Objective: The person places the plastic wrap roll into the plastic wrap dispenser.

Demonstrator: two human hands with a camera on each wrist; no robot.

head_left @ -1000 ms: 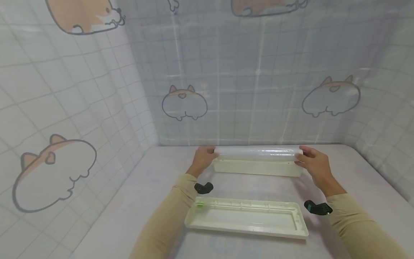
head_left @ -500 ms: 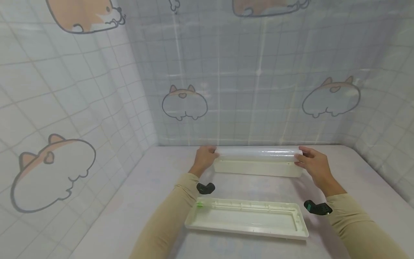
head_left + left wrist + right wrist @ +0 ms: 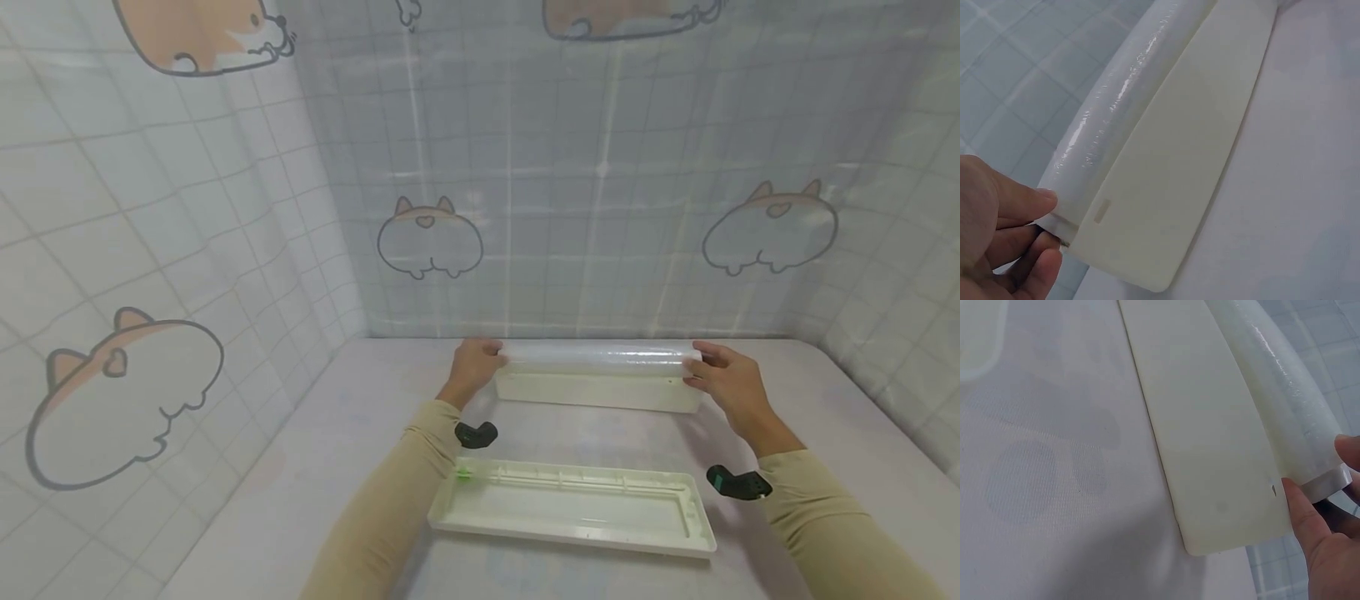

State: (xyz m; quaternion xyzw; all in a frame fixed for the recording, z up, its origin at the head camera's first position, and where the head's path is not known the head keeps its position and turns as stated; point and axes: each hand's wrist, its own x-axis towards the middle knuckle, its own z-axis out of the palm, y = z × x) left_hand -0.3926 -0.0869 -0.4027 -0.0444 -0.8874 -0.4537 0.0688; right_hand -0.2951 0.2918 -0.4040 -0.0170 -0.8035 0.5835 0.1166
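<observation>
A shiny roll of cling film lies lengthwise along the top of a long cream plastic box at the back of the table. At the roll's left end my left hand pinches it; the left wrist view shows the thumb on top and the other fingers curled below. My right hand grips the opposite end, with one fingertip against the box's corner in the right wrist view. The inside of the box is hidden. Between my forearms lies a shallow cream lid, hollow side up, with a small green piece at its left.
Sheeting with a grid and corgi drawings forms walls behind and at both sides. The roll and box lie close to the table's back edge. Black wrist devices hang below my forearms, near the lid.
My left hand has shifted a touch to the right, still at the roll's end. The right hand, the box and the lid look the same.
</observation>
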